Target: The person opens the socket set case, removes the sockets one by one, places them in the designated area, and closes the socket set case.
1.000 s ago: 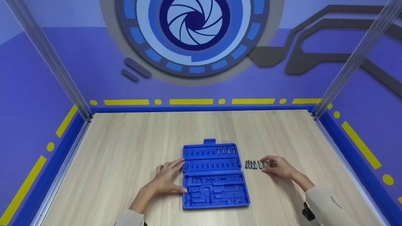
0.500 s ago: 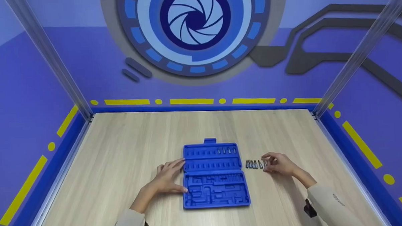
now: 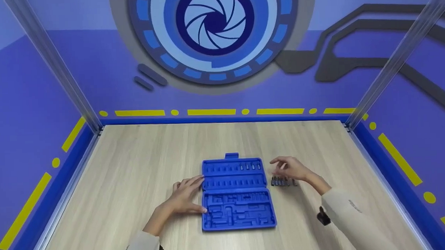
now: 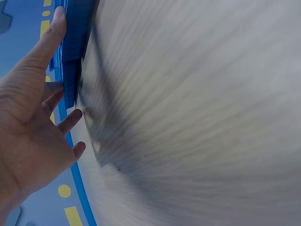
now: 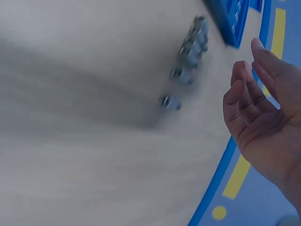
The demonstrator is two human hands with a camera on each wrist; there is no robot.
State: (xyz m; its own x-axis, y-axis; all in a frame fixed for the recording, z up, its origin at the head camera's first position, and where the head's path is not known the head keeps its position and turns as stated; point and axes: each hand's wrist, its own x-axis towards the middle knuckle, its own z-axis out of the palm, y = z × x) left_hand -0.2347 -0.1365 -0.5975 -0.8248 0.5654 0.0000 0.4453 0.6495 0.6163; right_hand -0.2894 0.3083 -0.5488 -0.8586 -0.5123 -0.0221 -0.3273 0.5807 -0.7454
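An open blue tool case [image 3: 238, 209] lies flat on the table, with moulded slots in both halves. Several short metal socket bits [image 3: 250, 166] sit in the right end of its top row. My left hand [image 3: 184, 198] rests against the case's left edge, thumb and fingertips touching it; the left wrist view shows the thumb [image 4: 57, 19] on the blue side wall. More socket bits [image 5: 186, 61] stand in a row right of the case. Just above and behind that row hovers my right hand [image 3: 292, 168], fingers loosely bent. Nothing shows between its fingers in the right wrist view.
The case's latch tab [image 3: 231, 155] points to the back. A pale wooden table [image 3: 153, 149] surrounds the case. Blue-purple panels [image 3: 221, 99] wall in the back and sides, with clear posts at the rear corners.
My right hand has left the right end of the socket-bit row, moving left and back above it. The outermost bit now shows standing apart. My left hand and the case stay put.
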